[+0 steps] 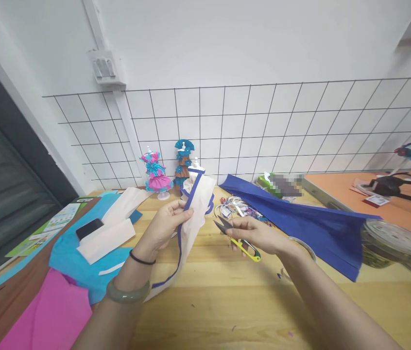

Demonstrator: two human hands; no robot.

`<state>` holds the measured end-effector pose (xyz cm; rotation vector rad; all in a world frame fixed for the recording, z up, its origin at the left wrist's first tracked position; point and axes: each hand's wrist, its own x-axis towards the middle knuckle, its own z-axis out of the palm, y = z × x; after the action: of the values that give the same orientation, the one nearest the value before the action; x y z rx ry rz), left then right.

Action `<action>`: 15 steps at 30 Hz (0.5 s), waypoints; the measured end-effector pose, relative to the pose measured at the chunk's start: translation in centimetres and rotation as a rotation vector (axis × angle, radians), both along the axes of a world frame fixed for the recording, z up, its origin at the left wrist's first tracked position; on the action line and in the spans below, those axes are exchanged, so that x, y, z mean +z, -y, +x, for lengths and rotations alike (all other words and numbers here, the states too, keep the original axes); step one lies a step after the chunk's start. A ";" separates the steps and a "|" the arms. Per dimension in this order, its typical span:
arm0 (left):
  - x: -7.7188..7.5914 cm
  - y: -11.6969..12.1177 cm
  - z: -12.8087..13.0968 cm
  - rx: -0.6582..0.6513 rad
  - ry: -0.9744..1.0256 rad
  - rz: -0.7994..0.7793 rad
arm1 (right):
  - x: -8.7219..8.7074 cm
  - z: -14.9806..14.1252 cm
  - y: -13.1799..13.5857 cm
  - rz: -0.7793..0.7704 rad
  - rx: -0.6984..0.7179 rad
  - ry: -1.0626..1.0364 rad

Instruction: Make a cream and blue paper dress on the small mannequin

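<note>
My left hand (171,221) pinches a long white paper strip (194,214) edged in dark blue, whose tail hangs down past my wrist to the table. In my right hand (251,233) is a pair of scissors (245,247) with yellow-green handles. Their dark blades point left, a little apart, and stand clear of the strip. Behind the strip, partly hidden, is a small white dress form (196,163) with blue-edged white ruffles. Beside it stand a teal and brown dressed form (182,165) and a pink and turquoise one (158,175).
Blue crepe paper (300,218) stretches across the right side, near a clear round tub (391,243). Ribbons and trimmings (240,206) lie behind my right hand. On the left are turquoise (70,248) and pink paper (48,311), folded white paper (109,240) and a phone (89,228).
</note>
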<state>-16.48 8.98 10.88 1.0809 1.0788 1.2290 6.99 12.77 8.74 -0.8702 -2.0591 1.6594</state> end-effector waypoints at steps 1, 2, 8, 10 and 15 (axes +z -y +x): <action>0.1 0.2 0.1 -0.008 0.001 0.004 | 0.3 0.0 0.2 0.001 -0.010 -0.013; 0.3 0.4 0.2 -0.015 -0.002 0.013 | 0.6 0.0 0.4 0.000 -0.012 -0.025; 0.8 1.2 1.1 -0.023 -0.022 0.064 | 1.2 0.0 0.7 0.098 0.003 -0.103; 0.7 1.2 1.2 -0.024 -0.042 0.066 | 1.3 0.1 0.7 0.140 -0.006 -0.082; 0.0 0.8 1.2 -0.006 -0.100 0.114 | 1.3 0.1 0.5 0.153 -0.039 -0.031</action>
<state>-15.24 8.14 10.85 1.2433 1.0908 1.2552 7.13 12.25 10.06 -0.8224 -2.1027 1.4640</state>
